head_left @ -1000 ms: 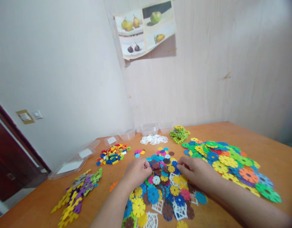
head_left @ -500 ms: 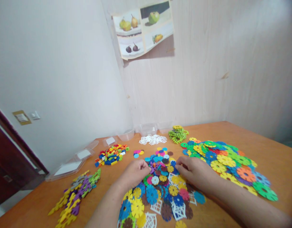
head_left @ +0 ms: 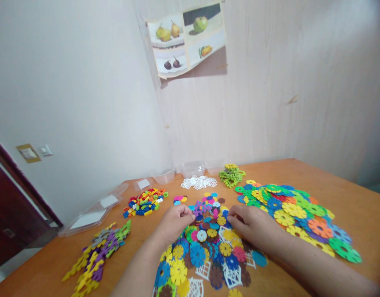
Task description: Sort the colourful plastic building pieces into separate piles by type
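Note:
A heap of small coloured snowflake discs (head_left: 208,243) lies on the wooden table (head_left: 347,206) in front of me. My left hand (head_left: 174,220) rests on the heap's left side, fingers curled in a pinch on a small purple piece (head_left: 198,207). My right hand (head_left: 254,225) lies on the heap's right side with its fingers bent down among the discs; what they hold, if anything, is hidden. White lattice pieces (head_left: 231,274) are mixed into the near part of the heap.
Large coloured discs (head_left: 301,212) are spread at the right. Green pieces (head_left: 231,174), white squares (head_left: 198,182) and clear tubs (head_left: 192,168) sit at the back. Small bricks (head_left: 145,201), clear lids (head_left: 93,214) and yellow-purple pieces (head_left: 97,253) lie to the left.
My left hand has lifted a little and drawn a small purple piece up out of the heap. My right hand has barely shifted. The view moved slightly.

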Available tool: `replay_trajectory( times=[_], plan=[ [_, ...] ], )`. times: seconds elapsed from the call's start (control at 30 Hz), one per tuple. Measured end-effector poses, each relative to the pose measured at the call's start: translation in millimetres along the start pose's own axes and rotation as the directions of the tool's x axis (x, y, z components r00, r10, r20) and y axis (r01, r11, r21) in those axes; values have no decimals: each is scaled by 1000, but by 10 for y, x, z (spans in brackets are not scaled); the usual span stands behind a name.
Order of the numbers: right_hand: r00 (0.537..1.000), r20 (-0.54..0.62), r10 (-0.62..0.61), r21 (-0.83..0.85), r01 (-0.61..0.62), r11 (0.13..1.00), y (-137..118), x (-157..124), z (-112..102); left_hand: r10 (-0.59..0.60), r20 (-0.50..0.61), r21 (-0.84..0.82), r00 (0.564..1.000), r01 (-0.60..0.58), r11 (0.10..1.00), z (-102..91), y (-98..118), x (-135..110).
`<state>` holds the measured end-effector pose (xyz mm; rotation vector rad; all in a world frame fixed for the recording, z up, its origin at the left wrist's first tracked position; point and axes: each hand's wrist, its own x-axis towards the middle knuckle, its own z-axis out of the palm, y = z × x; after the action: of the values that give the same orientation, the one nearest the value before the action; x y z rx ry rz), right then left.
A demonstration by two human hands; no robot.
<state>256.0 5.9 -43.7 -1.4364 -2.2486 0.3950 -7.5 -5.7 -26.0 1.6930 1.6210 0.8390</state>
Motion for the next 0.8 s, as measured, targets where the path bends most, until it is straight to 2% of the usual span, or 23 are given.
replay_trajectory(
  times=[0.13,0.3,0.37,0.57,0.7,0.8],
  plan=[
    [999,-43,-13,22,14,1000,-50,-10,-7,-13,75,-43,997,16,999,-30,35,-43],
    [971,-129,-202,48,210,977,-186,-81,-7,-3,114,-9,993,4,1000,18,31,-53],
    [962,-137,-235,85,247,965,-227,-102,42,10,126,-18,992,-7,1000,41,54,-63],
    [992,-110,-53,357,89,930,-297,-65,218,100,198,-107,975,-80,991,132,155,-129],
    [999,-5,-40,505,37,863,-351,-33,220,168,183,-77,969,-156,985,188,173,-168],
    [1000,21,6,601,-18,799,-326,-7,260,213,143,-33,967,-210,977,214,181,-193]
  ],
)
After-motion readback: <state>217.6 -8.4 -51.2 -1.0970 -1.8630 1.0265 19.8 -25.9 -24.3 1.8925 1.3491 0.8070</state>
